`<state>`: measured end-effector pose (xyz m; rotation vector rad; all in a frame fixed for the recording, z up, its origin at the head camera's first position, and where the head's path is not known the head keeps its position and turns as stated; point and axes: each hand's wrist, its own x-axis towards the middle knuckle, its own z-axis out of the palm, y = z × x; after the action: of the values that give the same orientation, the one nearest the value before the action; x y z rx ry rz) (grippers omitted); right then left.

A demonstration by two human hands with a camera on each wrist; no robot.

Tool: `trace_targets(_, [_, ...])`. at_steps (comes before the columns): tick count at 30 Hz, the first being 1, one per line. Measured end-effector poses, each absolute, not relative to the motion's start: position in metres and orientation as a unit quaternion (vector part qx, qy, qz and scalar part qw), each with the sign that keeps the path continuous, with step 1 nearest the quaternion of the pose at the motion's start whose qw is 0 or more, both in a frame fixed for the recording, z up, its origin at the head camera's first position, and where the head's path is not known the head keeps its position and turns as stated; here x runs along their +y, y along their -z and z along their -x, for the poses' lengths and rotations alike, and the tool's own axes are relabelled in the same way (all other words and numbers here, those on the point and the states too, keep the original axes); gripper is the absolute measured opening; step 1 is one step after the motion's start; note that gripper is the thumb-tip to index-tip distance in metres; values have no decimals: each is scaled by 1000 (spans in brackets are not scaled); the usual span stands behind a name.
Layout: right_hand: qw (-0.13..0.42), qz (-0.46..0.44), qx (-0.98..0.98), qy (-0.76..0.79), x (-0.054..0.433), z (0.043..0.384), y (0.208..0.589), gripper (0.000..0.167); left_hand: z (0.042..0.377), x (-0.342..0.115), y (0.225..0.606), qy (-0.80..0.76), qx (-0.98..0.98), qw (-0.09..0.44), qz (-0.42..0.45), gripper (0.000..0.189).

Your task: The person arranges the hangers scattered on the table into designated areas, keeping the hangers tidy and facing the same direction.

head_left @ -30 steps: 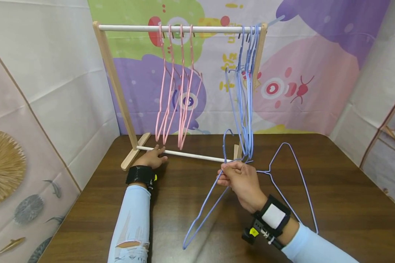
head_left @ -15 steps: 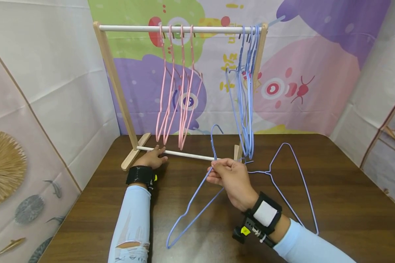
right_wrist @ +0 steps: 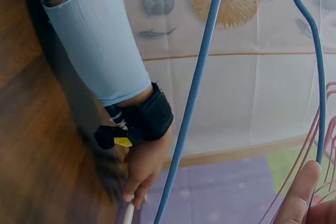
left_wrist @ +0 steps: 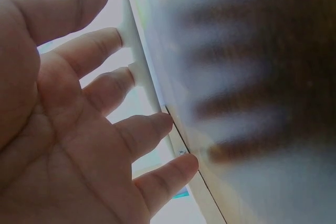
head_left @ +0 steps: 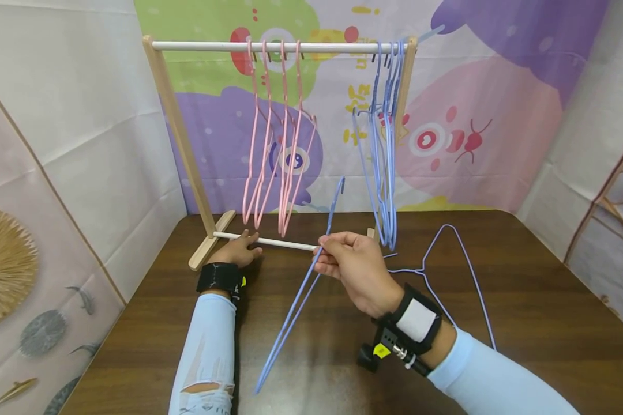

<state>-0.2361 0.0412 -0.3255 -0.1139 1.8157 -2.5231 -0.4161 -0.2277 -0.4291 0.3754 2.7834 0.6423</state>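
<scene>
My left hand (head_left: 236, 249) rests on the lower white rod (head_left: 286, 244) of a small wooden rack, near its left foot. In the left wrist view, the fingers are spread and nearly straight, with their tips at the rod. Between thumb and fingertips, my right hand (head_left: 360, 271) pinches a blue clothes hanger (head_left: 331, 216) just below its hook. This hanger is held in the air in front of the rack, hook up, seen almost edge-on. Its blue wire (right_wrist: 191, 98) crosses the right wrist view. Another blue clothes hanger (head_left: 423, 270) lies on the table to the right.
Several pink hangers (head_left: 284, 86) hang mid-way along the rack's upper rod (head_left: 202, 46). Several blue hangers (head_left: 391, 190) hang bunched at its right end, beside the right post (head_left: 408, 75). A patterned cloth backdrop (head_left: 462, 167) stands behind the brown table (head_left: 394, 374).
My right hand has moved left and slightly up, away from the hanging blue hangers. The hanger it holds has turned from a slanted view to nearly edge-on. My left hand has stayed put.
</scene>
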Motion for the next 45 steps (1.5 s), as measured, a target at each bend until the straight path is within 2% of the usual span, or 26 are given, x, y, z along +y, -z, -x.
trace_targets(10, [15,40,609,792,43,237,309,10,419,-228,432,-220,958,130,-132,61])
trace_targets(16, [37,68,636,768,47,233,297,40,419,-228,432,-221,957,132,-133,61])
trace_targets(20, [42,74,655,750,48,234,286,48,420,-228,431,-222,957,131,-131,61])
trace_targets(32, [47,73,685,723,53,246,247,47,416,-229,428,-219,958,131,-129,61])
trace_targets(40, [20,73,682,727,58,255,223,41,416,-229,429,-225,957,130,-129,61])
trace_targets(45, [10,74,686,724,62,260,218,45,416,-229,429,-226,957,129,-129,61])
